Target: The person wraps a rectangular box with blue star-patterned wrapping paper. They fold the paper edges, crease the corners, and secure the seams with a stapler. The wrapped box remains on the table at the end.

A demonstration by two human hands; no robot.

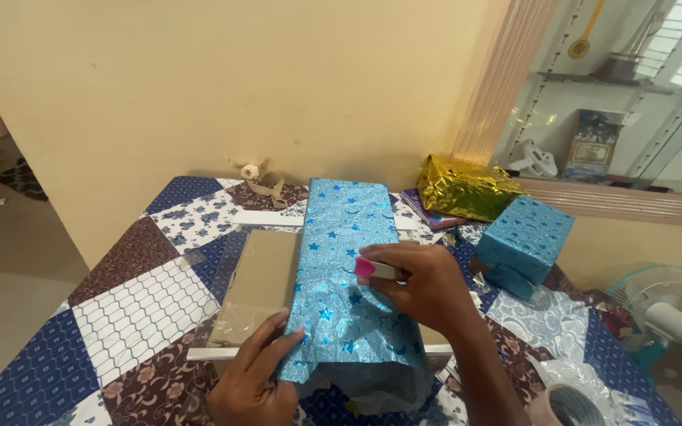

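My table (132, 304) carries a patchwork cloth of navy, brown and white printed squares, pushed against a plain cream wall. At centre lies the long box half-wrapped in shiny blue star-patterned paper (345, 268), its brown cardboard side bare to the left. My left hand (258, 375) presses flat, fingers spread, on the paper's near left edge. My right hand (424, 284) pinches a small pink-and-white tape dispenser (374, 269) against the paper on top. Far right: a gold foil parcel (463, 188), a blue wrapped cube (524, 237), a clear tape roll (570, 404). A small white fan (667, 304) stands beyond the table's edge.
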